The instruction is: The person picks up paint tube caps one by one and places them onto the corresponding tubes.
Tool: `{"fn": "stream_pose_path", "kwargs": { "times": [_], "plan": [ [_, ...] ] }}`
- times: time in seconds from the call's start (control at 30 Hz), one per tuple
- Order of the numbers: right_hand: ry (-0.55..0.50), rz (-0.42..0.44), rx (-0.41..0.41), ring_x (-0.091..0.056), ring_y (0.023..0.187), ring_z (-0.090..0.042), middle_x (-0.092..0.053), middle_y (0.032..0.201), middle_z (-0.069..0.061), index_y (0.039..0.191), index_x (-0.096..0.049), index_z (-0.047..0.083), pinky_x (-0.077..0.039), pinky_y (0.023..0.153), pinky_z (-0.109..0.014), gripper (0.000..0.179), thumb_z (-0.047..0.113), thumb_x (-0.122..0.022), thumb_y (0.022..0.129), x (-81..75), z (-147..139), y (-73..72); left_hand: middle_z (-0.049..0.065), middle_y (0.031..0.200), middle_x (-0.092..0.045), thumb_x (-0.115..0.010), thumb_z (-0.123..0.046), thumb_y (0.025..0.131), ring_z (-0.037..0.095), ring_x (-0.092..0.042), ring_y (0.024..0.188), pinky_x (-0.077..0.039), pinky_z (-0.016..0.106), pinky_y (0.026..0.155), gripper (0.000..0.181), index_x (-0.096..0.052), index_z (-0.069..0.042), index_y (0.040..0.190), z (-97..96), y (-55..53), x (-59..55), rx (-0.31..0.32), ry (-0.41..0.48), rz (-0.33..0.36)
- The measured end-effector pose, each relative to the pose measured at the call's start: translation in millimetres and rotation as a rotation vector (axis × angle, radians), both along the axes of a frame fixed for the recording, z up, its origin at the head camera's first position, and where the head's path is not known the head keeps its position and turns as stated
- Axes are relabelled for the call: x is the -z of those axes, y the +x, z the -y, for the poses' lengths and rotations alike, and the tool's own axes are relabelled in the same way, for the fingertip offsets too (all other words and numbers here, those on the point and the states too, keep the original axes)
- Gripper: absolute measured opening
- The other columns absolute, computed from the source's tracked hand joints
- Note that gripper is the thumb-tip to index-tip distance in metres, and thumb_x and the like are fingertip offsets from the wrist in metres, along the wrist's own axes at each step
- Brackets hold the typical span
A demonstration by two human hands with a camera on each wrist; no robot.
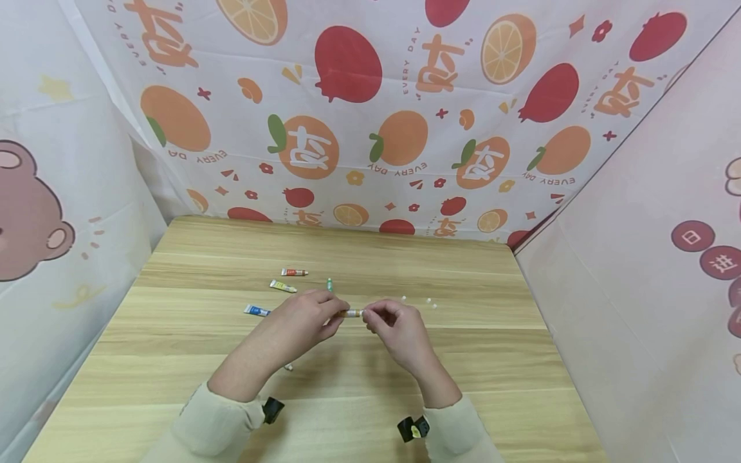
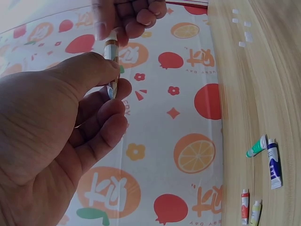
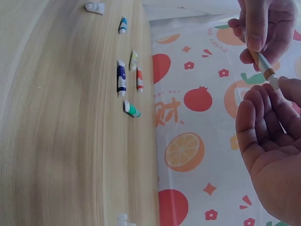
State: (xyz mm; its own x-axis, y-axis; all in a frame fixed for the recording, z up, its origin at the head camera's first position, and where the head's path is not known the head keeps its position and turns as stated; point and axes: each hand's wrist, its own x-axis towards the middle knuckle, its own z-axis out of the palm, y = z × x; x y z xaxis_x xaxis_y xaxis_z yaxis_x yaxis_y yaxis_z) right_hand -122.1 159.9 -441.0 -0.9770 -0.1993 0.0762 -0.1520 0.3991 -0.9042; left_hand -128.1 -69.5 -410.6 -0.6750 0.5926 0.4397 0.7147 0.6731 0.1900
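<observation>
Above the table, my left hand (image 1: pixel 303 316) pinches a small paint tube (image 1: pixel 352 314) with an ochre band between thumb and fingers. The tube's white cap (image 3: pixel 274 83) points toward my right hand (image 1: pixel 403 331), whose thumb and fingertips pinch it. In the left wrist view, the tube (image 2: pixel 112 51) stands nearly upright in the left fingers, its lower end partly covered. Whether the cap is loose on the tube cannot be told.
Left of the hands lie red (image 1: pixel 294 272), yellow (image 1: pixel 283 286), blue (image 1: pixel 256 310) and green (image 1: pixel 330 283) tubes. A purple tube (image 3: pixel 122 78) and a whitish tube (image 3: pixel 95 8) show in the right wrist view. Several small white caps (image 1: pixel 428 300) lie to the right. Printed cloth (image 1: pixel 359 141) hangs behind.
</observation>
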Motion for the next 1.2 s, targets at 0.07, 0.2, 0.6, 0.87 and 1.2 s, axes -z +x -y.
{"fn": "stream_pose_path", "kwargs": {
  "times": [0.07, 0.2, 0.6, 0.87, 1.2],
  "plan": [
    [0.014, -0.010, -0.005, -0.070, 0.082, -0.012, -0.078, 0.094, -0.009, 0.104, -0.080, 0.006, -0.058, 0.071, -0.020, 0.019, 0.023, -0.072, 0.106, 1.1, 0, -0.1, -0.001, 0.098, -0.079, -0.087, -0.011, 0.091, 0.012, -0.074, 0.088, -0.064, 0.026, 0.076, 0.016, -0.082, -0.011, 0.106, -0.3, -0.2, 0.5, 0.003, -0.001, -0.007],
    [0.039, -0.037, -0.009, -0.070, 0.082, -0.018, -0.076, 0.091, -0.006, 0.100, -0.078, 0.009, -0.058, 0.071, -0.021, 0.023, 0.026, -0.067, 0.110, 3.3, 1, 0.4, 0.000, 0.099, -0.079, -0.087, -0.010, 0.091, 0.013, -0.075, 0.089, -0.064, 0.027, 0.077, 0.016, -0.082, -0.011, 0.106, -1.0, 0.1, 0.8, 0.005, -0.005, -0.011],
    [0.071, -0.035, -0.015, -0.066, 0.083, -0.012, -0.073, 0.096, -0.004, 0.130, -0.068, 0.011, -0.057, 0.074, -0.023, 0.029, 0.032, -0.055, 0.115, -3.3, -2, 5.7, -0.001, 0.101, -0.080, -0.088, -0.011, 0.091, 0.012, -0.074, 0.089, -0.064, 0.026, 0.077, 0.018, -0.082, -0.011, 0.108, -1.0, -0.3, 0.1, -0.005, -0.010, 0.011],
    [0.127, -0.067, -0.024, -0.062, 0.085, -0.011, -0.071, 0.096, -0.002, 0.115, -0.071, 0.012, -0.053, 0.075, -0.020, 0.010, 0.013, -0.071, 0.105, -6.9, -1, 4.8, -0.002, 0.100, -0.079, -0.088, -0.012, 0.091, 0.010, -0.073, 0.087, -0.063, 0.025, 0.074, 0.018, -0.082, -0.011, 0.108, -0.3, -2.0, 2.0, -0.010, -0.007, 0.016],
    [0.125, -0.052, -0.041, -0.061, 0.083, -0.011, -0.071, 0.095, -0.002, 0.107, -0.072, 0.015, -0.053, 0.074, -0.022, 0.014, 0.024, -0.063, 0.111, -2.3, -2, 4.6, -0.001, 0.100, -0.080, -0.089, -0.012, 0.090, 0.012, -0.075, 0.090, -0.064, 0.025, 0.077, 0.019, -0.082, -0.011, 0.108, -2.4, -1.7, 3.6, 0.002, -0.004, 0.000]
  ]
}}
